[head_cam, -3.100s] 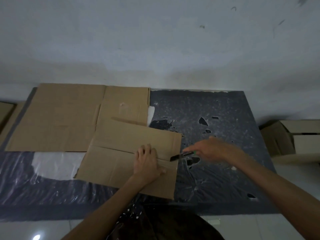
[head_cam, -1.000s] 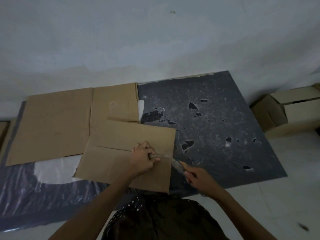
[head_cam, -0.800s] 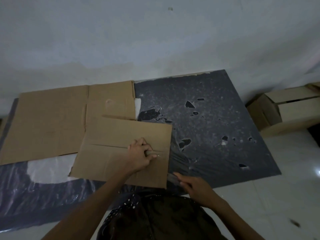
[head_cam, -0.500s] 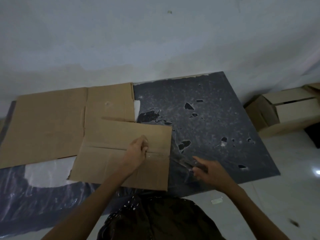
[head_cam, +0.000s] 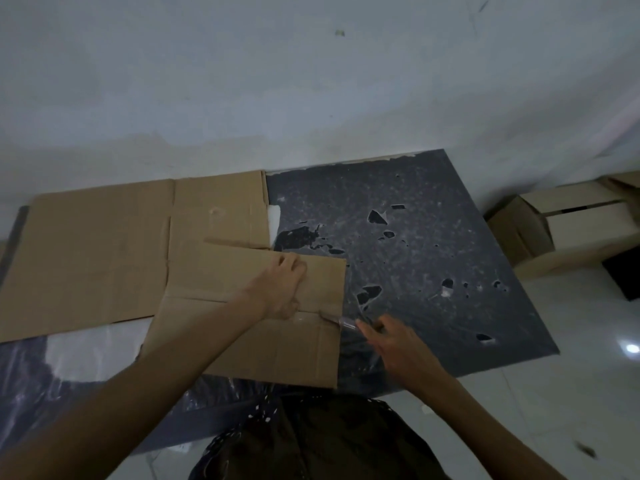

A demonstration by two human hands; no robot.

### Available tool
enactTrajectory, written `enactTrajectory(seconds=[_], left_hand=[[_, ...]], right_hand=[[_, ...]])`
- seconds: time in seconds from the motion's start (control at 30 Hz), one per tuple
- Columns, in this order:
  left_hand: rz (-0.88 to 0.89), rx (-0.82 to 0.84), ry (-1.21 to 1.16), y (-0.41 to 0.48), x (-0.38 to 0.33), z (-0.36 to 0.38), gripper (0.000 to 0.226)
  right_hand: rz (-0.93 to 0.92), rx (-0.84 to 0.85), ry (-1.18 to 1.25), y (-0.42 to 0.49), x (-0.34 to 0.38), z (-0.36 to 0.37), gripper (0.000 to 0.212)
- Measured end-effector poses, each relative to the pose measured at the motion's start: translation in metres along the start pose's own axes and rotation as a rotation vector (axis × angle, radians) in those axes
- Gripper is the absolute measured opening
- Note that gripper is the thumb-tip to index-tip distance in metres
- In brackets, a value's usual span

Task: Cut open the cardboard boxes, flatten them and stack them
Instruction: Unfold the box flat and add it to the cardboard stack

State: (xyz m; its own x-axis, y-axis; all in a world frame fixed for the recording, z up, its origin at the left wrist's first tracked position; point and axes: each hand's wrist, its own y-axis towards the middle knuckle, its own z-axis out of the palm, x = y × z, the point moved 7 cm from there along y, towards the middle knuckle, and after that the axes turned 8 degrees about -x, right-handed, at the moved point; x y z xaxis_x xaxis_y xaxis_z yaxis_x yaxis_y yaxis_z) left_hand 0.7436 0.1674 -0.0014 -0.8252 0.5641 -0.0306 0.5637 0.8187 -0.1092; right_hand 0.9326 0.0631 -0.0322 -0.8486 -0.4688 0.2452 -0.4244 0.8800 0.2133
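Cardboard box (head_cam: 249,327), collapsed flat, lies at the near edge of the dark mat (head_cam: 450,271). Its far left corner overlaps a larger opened sheet (head_cam: 104,254).

Left hand (head_cam: 282,289): fingers curled, bearing down on the far panel just beyond the taped seam. Nothing is seen in its grasp.

Right hand (head_cam: 391,341): closed round a cutter (head_cam: 346,322), tip at the seam on the box's right edge.

Change: half a second ago the right hand lay spread on the mat, clear of the box, with no cutter seen in it. The left hand has shifted away from the seam.

Judgement: the seam cut is resuming; opening out and stacking remain.

Container: one unflattened box (head_cam: 571,230) stands on the floor off the mat's right edge. Its flaps are partly open and its contents are not visible.
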Motion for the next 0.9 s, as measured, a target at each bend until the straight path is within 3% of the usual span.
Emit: enactTrajectory(seconds=[0.1,0.27,0.47,0.6,0.73,0.83,0.9], left_hand=[[-0.04,0.152,-0.087,-0.008,0.008,0.016,0.075],[-0.031,0.155,-0.014,-0.016,0.01,0.022,0.092],[-0.012,0.041,0.154,-0.008,-0.001,0.017,0.083],[-0.116,0.152,0.155,-0.012,-0.009,0.027,0.077],[-0.138,0.141,0.137,-0.013,-0.017,0.037,0.08],[-0.099,0.109,0.099,-0.018,-0.022,0.044,0.054],[-0.076,0.057,0.083,-0.02,-0.022,0.044,0.052]], right_hand=[[-0.05,-0.014,-0.05,0.0,0.001,-0.006,0.066],[-0.081,0.029,-0.065,0.005,-0.001,-0.009,0.073],[0.036,0.01,-0.184,0.004,0.013,-0.009,0.084],[0.222,0.005,-0.222,-0.007,0.025,0.0,0.084],[0.342,0.009,-0.194,-0.004,0.034,0.0,0.082],[0.319,0.005,-0.182,-0.003,0.033,-0.004,0.077],[0.295,-0.003,-0.156,-0.01,0.03,-0.006,0.073]])
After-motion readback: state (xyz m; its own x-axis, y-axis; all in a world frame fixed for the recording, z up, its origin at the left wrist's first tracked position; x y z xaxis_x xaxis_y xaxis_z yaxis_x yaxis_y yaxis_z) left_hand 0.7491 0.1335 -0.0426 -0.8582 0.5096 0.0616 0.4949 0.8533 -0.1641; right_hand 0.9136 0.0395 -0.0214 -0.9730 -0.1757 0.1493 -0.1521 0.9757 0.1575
